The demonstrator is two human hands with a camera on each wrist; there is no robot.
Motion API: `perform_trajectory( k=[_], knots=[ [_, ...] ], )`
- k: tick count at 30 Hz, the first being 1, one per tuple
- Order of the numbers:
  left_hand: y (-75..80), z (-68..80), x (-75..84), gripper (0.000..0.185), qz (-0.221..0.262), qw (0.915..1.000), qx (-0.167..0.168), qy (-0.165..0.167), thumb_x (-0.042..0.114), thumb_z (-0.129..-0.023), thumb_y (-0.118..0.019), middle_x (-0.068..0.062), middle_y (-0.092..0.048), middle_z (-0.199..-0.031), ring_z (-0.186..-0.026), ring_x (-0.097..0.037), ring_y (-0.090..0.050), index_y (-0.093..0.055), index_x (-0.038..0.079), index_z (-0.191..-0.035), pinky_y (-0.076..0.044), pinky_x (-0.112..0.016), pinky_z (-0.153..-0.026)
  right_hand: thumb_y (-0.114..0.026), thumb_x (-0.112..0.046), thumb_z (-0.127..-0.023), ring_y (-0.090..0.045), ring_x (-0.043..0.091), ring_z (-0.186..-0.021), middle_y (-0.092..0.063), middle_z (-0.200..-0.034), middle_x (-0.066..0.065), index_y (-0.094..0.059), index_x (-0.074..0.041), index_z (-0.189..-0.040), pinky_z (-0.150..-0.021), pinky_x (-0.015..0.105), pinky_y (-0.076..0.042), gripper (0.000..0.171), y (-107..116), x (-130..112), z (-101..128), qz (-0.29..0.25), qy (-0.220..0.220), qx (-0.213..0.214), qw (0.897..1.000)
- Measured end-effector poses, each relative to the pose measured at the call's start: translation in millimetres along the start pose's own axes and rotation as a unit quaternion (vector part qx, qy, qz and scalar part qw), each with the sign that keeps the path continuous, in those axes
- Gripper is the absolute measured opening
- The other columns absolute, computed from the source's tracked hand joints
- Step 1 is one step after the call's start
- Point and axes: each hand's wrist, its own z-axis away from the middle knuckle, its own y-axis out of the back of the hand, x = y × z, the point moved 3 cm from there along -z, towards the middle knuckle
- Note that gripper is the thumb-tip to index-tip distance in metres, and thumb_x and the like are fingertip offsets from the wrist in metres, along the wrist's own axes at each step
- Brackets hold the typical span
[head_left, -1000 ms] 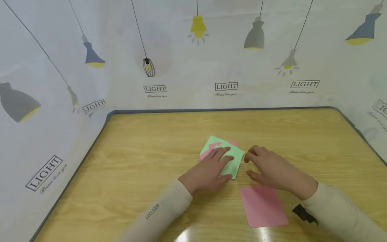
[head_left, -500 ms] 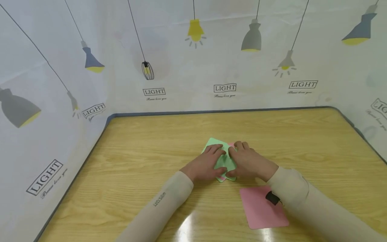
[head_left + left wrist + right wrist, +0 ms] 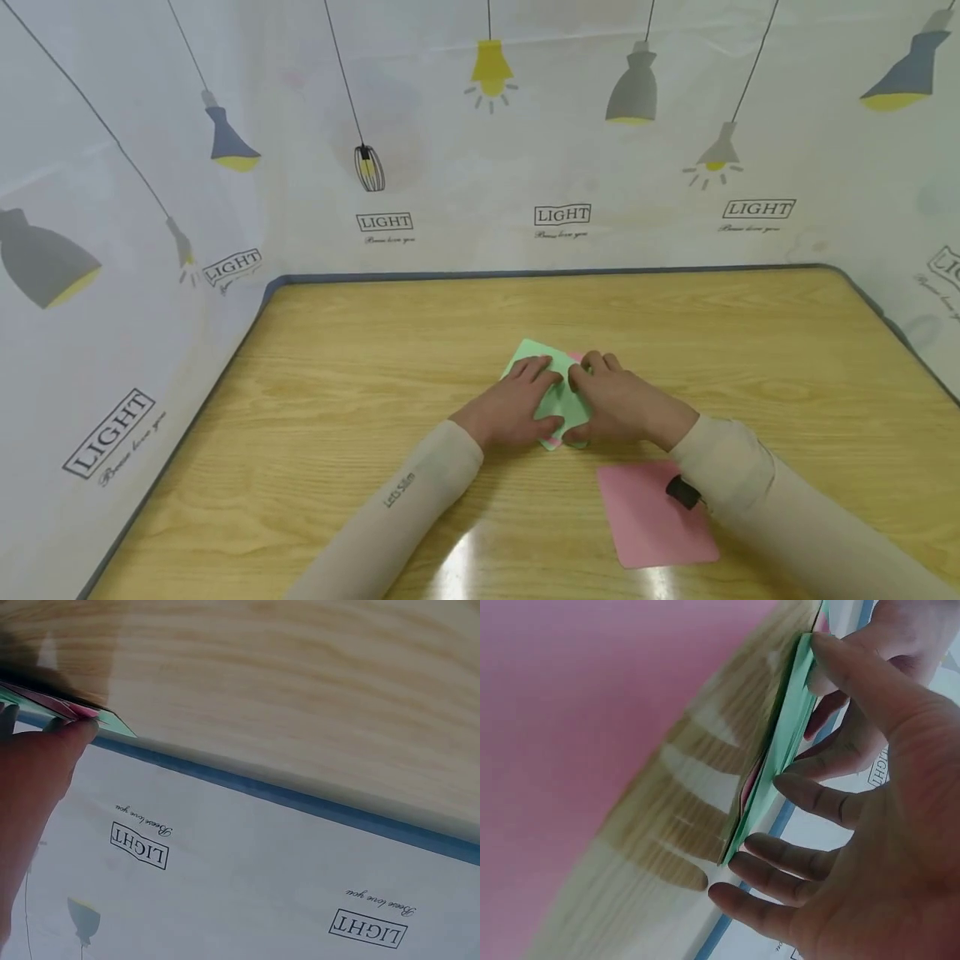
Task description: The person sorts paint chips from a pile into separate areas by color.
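A green sheet (image 3: pixel 558 402) lies on the wooden table (image 3: pixel 360 392), with pink paper (image 3: pixel 576 357) showing under its far and near edges. My left hand (image 3: pixel 525 398) lies flat on the sheet's left half. My right hand (image 3: pixel 609 400) covers the right half, its fingers spread along the sheet's edge. In the right wrist view the green sheet (image 3: pixel 780 772) appears edge-on with a pink layer (image 3: pixel 751 787) inside; my right hand (image 3: pixel 832 825) touches that edge with spread fingers and thumb. In the left wrist view a fingertip of my left hand (image 3: pixel 75 731) touches the stack's corner (image 3: pixel 112 724).
A separate pink sheet (image 3: pixel 652 517) lies flat on the table, just in front of my right wrist. A curtain printed with lamps and "LIGHT" (image 3: pixel 562 215) encloses the table at the back and on both sides.
My right hand has moved left from beside the green sheet onto it, meeting the left hand. Over the last half second both hands have stayed almost still.
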Motion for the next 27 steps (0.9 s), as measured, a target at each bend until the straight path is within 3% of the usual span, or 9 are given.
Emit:
perform_trajectory(
  k=[5,12,16,21,27],
  knots=[
    [-0.1,-0.1,1.0,0.060,-0.011,0.9999,0.002,0.004,0.041,-0.100,-0.052,-0.012,-0.018,-0.159,-0.146,-0.026,-0.014,-0.036,0.009,-0.149,-0.022,-0.033,-0.114,-0.082,-0.045,-0.074,-0.044,0.039,-0.107,-0.043,-0.121,0.022,-0.052,-0.005,-0.109,-0.078,0.050,-0.050,0.061,-0.6,-0.8,2.4,0.016,0.013,0.004,1.000],
    [-1.3,0.3,0.7,0.061,-0.034,0.9993,0.010,0.013,0.043,-0.102,-0.047,-0.011,-0.020,-0.159,-0.145,-0.026,-0.016,-0.034,0.007,-0.150,-0.018,-0.032,-0.115,-0.082,-0.036,-0.075,-0.046,0.037,-0.103,-0.045,-0.114,0.019,-0.053,-0.006,-0.108,-0.076,0.048,-0.050,0.053,-1.2,-3.3,2.7,0.021,0.024,0.015,0.999],
    [-3.5,3.0,-1.1,0.070,-0.026,0.9996,0.007,0.010,0.053,-0.100,-0.046,-0.010,-0.017,-0.160,-0.146,-0.025,-0.013,-0.032,0.008,-0.152,-0.019,-0.034,-0.115,-0.081,-0.036,-0.073,-0.045,0.037,-0.103,-0.044,-0.114,0.019,-0.052,-0.006,-0.108,-0.077,0.047,-0.050,0.054,-3.2,-3.8,2.8,0.017,0.025,0.019,0.999],
    [-3.6,6.3,-5.3,0.088,-0.009,0.9998,0.013,-0.011,0.067,-0.090,-0.051,-0.008,-0.012,-0.162,-0.148,-0.022,-0.005,-0.029,0.010,-0.153,-0.019,-0.035,-0.115,-0.080,-0.033,-0.072,-0.044,0.035,-0.105,-0.042,-0.117,0.018,-0.051,-0.006,-0.110,-0.078,0.042,-0.050,0.055,-4.4,-3.6,3.9,-0.003,0.029,0.017,0.999],
    [5.0,8.0,-5.5,0.082,0.009,0.9977,0.025,-0.062,0.057,-0.084,-0.069,-0.007,-0.022,-0.158,-0.147,-0.021,-0.010,-0.038,0.012,-0.145,-0.019,-0.034,-0.115,-0.081,-0.029,-0.072,-0.042,0.034,-0.111,-0.039,-0.123,0.018,-0.049,-0.006,-0.116,-0.080,0.041,-0.050,0.059,2.3,-8.0,5.8,-0.045,0.047,0.019,0.998]
  ],
)
